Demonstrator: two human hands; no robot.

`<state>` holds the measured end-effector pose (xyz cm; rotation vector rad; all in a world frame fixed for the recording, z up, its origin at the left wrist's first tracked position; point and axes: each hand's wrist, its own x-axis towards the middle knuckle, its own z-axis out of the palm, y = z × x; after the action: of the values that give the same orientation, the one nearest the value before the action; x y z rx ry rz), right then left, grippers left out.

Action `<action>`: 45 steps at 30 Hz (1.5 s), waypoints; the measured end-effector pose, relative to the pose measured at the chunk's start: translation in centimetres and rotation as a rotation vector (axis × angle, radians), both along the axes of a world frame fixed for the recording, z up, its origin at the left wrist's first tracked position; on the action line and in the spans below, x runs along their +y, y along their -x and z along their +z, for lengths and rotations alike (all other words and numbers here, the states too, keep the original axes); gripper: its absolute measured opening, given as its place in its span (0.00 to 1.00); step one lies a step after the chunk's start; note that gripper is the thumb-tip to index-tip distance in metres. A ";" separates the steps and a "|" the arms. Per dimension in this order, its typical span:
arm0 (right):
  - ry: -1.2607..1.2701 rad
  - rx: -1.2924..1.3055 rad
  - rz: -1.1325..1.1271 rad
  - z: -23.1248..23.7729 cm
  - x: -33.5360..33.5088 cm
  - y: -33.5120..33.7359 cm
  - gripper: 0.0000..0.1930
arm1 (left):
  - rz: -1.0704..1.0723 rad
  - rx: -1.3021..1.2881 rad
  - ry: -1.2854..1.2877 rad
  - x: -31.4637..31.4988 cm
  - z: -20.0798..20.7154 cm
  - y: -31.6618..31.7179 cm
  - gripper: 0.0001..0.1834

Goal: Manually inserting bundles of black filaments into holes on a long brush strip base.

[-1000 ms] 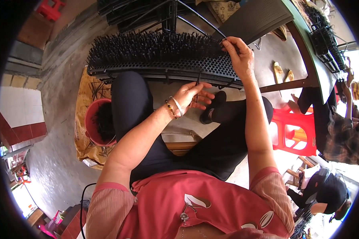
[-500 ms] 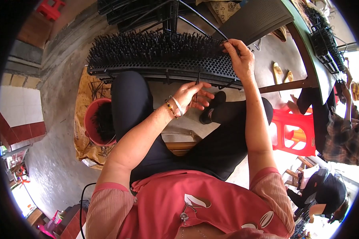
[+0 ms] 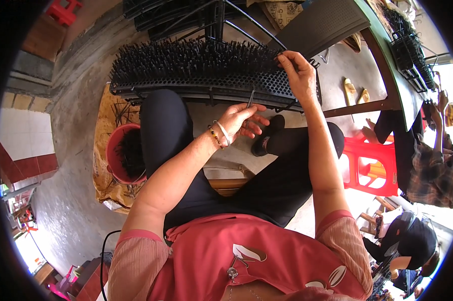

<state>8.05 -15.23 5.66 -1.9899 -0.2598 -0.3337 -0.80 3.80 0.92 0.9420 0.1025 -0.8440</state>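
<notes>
A long black perforated rack point(image 3: 274, 85) lies across in front of my knees, with a dense stand of thin black sticks point(image 3: 186, 57) upright in its holes. Over its right end is my right hand point(image 3: 300, 75), thumb and forefinger closed at the edge of the sticks; whatever sits between the fingertips is too small to make out. My left hand point(image 3: 239, 120) is lower, between my knees and the rack's near edge. It pinches a slim, pointed, greyish strip point(image 3: 251, 97) between thumb and forefinger, with the other fingers loosely spread.
By my left leg, a red bucket point(image 3: 117, 155) of black pieces stands on a brown sheet point(image 3: 103, 185). A grey perforated panel point(image 3: 321, 25) leans behind the rack. To the right are a green-topped table point(image 3: 387, 55), a red stool point(image 3: 372, 163), yellow slippers point(image 3: 350, 92) and other people.
My right hand has shifted slightly left and down along the sticks. The strip in my left hand has turned a little and looks lighter; that hand has barely moved.
</notes>
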 end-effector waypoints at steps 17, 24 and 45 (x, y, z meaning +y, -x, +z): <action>0.341 -0.268 0.032 0.5 0.3 0.6 0.05 | 0.007 -0.003 -0.007 0.1 0.4 0.1 0.18; 0.418 -0.308 0.040 0.8 0.4 0.7 0.06 | 0.002 0.000 -0.010 -0.1 0.0 0.0 0.19; 0.317 -0.186 -0.038 0.0 0.8 0.6 0.10 | -0.004 -0.018 -0.020 -0.1 0.2 0.1 0.19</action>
<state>7.44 -14.45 5.65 -2.2803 -0.4141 -0.5295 -0.85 3.74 1.09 0.9682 0.0936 -0.8396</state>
